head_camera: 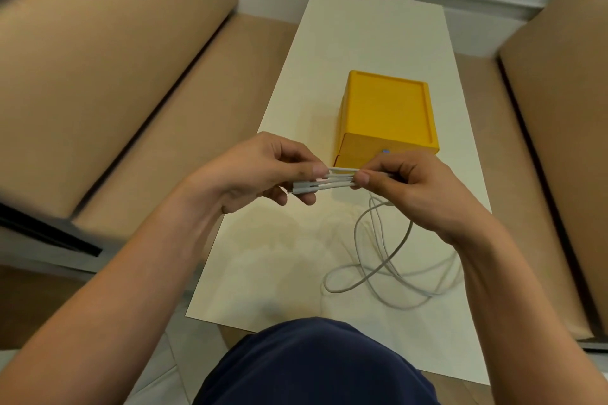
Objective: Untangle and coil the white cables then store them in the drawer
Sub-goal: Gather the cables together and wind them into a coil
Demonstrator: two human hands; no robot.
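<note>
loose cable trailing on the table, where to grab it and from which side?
Probably the run of the cable that climbs from the loops to the right hand. It hangs clear of the table, so fingers can close round it, unlike the flat loops. Come from the left, where the table is bare; the box stands behind.

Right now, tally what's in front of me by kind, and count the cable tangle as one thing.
Hands: 2, left hand, right hand
Cable tangle: 1
Yellow box: 1
Table: 1
Sofas: 2
Total: 7
</note>
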